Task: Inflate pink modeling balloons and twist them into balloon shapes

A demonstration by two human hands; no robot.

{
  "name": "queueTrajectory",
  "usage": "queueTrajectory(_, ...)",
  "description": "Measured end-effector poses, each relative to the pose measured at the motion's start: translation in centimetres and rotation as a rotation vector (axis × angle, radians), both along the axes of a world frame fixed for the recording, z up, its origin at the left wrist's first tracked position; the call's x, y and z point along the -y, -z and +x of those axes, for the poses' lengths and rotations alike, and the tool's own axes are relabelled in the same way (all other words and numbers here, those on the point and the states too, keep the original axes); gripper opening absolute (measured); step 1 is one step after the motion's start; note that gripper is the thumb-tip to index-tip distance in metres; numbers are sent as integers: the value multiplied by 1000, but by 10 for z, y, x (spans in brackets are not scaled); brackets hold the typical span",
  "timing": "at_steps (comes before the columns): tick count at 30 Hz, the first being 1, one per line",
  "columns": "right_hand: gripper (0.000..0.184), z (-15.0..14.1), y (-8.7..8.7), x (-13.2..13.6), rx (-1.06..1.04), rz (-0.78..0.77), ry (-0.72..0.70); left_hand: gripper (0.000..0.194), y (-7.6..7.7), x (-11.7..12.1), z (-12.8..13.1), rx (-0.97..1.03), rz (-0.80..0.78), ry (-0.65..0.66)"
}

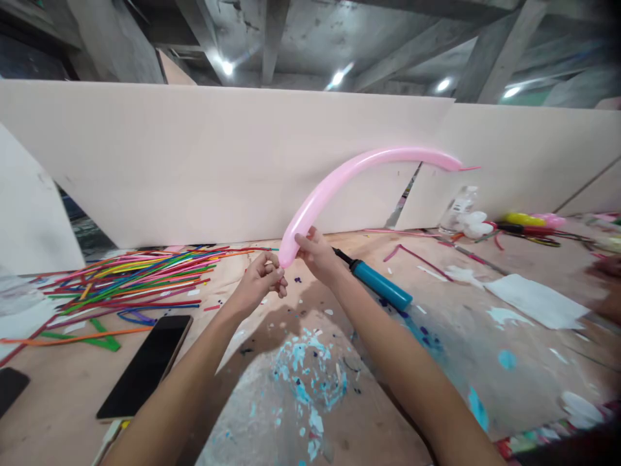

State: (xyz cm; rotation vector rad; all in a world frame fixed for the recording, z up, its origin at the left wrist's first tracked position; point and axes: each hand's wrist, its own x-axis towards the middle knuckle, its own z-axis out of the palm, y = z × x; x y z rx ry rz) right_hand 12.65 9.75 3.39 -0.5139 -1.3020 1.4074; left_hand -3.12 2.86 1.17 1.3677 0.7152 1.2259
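A long pink modelling balloon [342, 173], inflated, arches up and to the right in front of a pale board, ending in a thin uninflated tip. My right hand [317, 255] grips it near its lower end, thumb on the near side. At the very bottom, my left hand [262, 278] has its fingers pinched together at the balloon's neck; the neck itself is mostly hidden. Just right of my right hand, a blue balloon pump [381, 285] with a black nozzle lies on the table.
Several flat balloons in many colours [155, 275] lie at left, by a black phone [148, 366]. Along the back stands a pale board [194, 162]. To the right are a clear bottle [460, 206], white paper [536, 301] and another person's blurred hand [609, 281]. Blue paint marks [310, 372] cover the near table.
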Motion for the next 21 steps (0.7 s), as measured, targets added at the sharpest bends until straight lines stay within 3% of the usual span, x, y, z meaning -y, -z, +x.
queueTrajectory(5,47,15,3,-7,-8,30,56,30,-2,5,8,-48,12,56)
queueTrajectory(9,47,18,-5,7,33,132,82,35,-1,4,13,-48,-44,-26)
queueTrajectory(16,31,15,-20,42,573,197,25,29,-7,8,17,-115,51,-204)
queueTrajectory(21,27,18,-16,39,654,255,90,28,-7,10,20,-161,34,-177)
